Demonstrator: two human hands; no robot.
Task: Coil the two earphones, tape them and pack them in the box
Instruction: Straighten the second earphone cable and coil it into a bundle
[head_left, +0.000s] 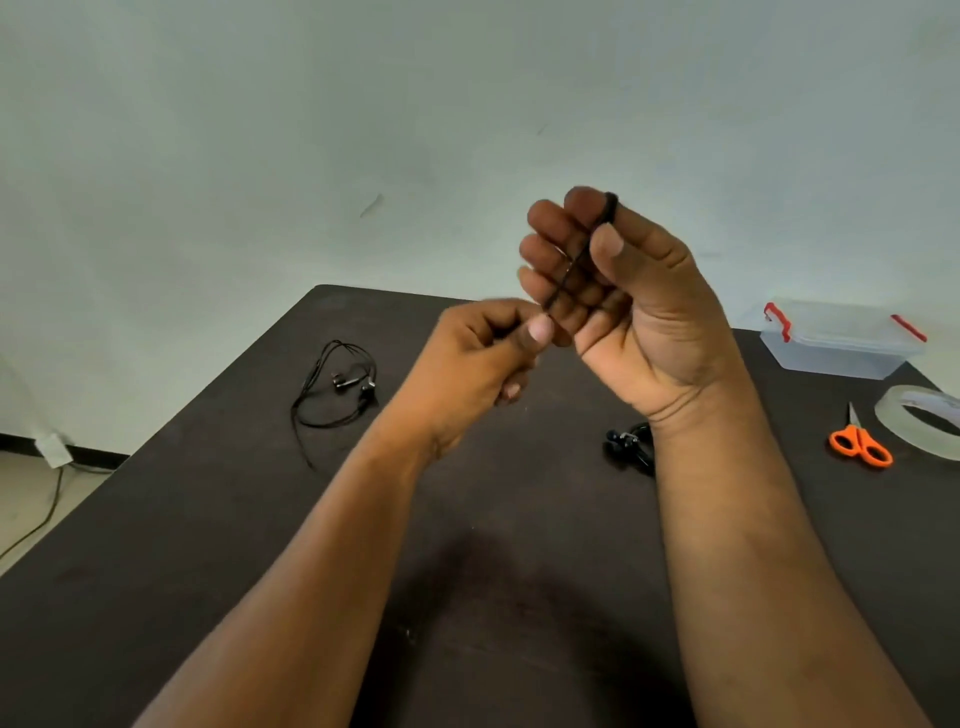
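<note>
Coiling step under way: right hand raised above bench, cord looping round its half-curled fingers; left hand pinching free end. Second earphone lying loose, left of hands. Next likely: finishing wrap, then tape.

The right hand is up with a thin black earphone cord wrapped around its fingers. The left hand pinches the cord's end, I think. Another loose black earphone lies on the dark table.
</note>
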